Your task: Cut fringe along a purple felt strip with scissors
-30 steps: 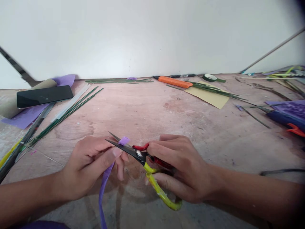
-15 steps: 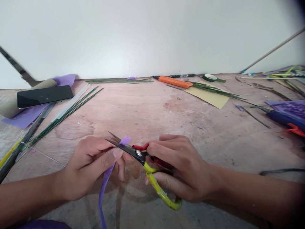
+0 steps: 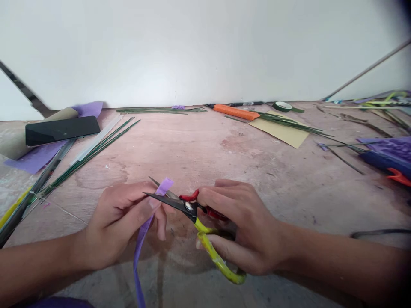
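Between the thumb and fingers of my left hand (image 3: 120, 222) is pinched a narrow purple paper strip (image 3: 140, 252). Its short upper end sticks up past my fingertips, and the long tail hangs down out of the bottom of the view. My right hand (image 3: 244, 229) grips a pair of scissors (image 3: 189, 207) with dark blades and red and yellow handles. The blades are parted and point left, with the strip's upper end between them, close to my left thumb tip. Part of the red handle is hidden behind my right fingers.
A phone (image 3: 62, 130) rests on a cardboard tube (image 3: 13, 139) at left, near green wires (image 3: 96, 149). Along the back lie an orange cutter (image 3: 236, 112), yellow paper (image 3: 282, 133) and green tape (image 3: 283, 106). Purple material (image 3: 390, 147) and a red-tipped tool (image 3: 398, 176) lie right.
More of the strip's upper end now shows above the blades, reaching slightly higher and to the left. My left hand has shifted a little; the scissors stay parted around the strip.
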A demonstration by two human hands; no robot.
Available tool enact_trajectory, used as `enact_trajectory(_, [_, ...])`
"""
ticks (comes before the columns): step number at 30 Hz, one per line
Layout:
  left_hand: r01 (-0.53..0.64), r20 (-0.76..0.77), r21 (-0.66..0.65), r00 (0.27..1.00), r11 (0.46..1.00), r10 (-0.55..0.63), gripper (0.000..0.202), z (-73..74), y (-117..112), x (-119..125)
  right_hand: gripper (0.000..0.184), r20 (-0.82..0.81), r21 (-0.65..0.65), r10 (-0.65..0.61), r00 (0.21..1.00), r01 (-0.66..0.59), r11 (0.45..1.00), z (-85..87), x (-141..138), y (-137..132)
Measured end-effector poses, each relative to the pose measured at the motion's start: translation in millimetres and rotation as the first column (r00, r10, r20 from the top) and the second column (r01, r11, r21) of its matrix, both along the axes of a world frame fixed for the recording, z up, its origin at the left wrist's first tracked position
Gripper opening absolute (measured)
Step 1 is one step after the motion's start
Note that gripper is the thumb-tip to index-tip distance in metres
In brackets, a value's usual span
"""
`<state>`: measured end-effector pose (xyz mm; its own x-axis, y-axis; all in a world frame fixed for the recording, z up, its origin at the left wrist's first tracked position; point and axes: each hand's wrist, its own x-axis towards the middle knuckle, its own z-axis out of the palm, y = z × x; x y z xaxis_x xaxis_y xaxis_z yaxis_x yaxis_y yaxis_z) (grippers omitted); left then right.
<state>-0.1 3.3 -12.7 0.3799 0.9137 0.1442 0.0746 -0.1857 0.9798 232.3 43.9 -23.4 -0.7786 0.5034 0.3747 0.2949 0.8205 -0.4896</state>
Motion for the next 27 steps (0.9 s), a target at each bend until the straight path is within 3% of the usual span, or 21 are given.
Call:
enact_trajectory(8, [0.034,-0.159,0.157,0.987,0.987,-0.009,0.033,3.7,1.8,-0.5,0.024,-0.006,-0.009,0.027,1.000,-0.027,1.000,-2.2,1.4,0.6])
enact_trajectory(13, [0.034,-0.174,0.206,0.985,0.978,0.002,0.034,5.3,3.5,0.6,0.023,-0.004,-0.005,0.022,1.000,-0.022,1.000,-1.9,1.3,0.7])
enact_trajectory(27, [0.036,-0.198,0.222,0.980,0.974,0.008,0.036,6.4,4.4,2.0,0.025,0.013,0.014,0.052,0.999,-0.052,0.999,1.0,2.2,1.0])
